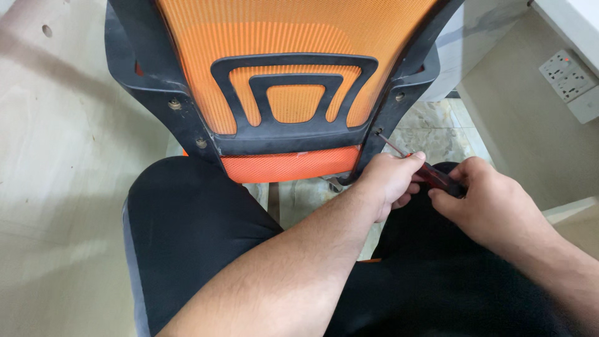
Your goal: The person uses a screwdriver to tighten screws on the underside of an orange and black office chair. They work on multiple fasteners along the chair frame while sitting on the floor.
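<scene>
Nearest, the person's dark-trousered knees sit directly below the chair back [293, 75]. Right hand [493, 200] is clenched around the handle of a screwdriver [430, 175]; left hand [390, 181] grasps its front, steadying the shaft. The tip meets a screw hole on the black frame's [399, 100] lower right edge. Beyond that edge lies open marble floor [437, 134], bounded rightward by a wall with sockets [568, 75].

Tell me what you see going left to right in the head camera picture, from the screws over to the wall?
Two bolts on the left side of the chair frame → left hand → screwdriver → right hand → wall socket.
</scene>
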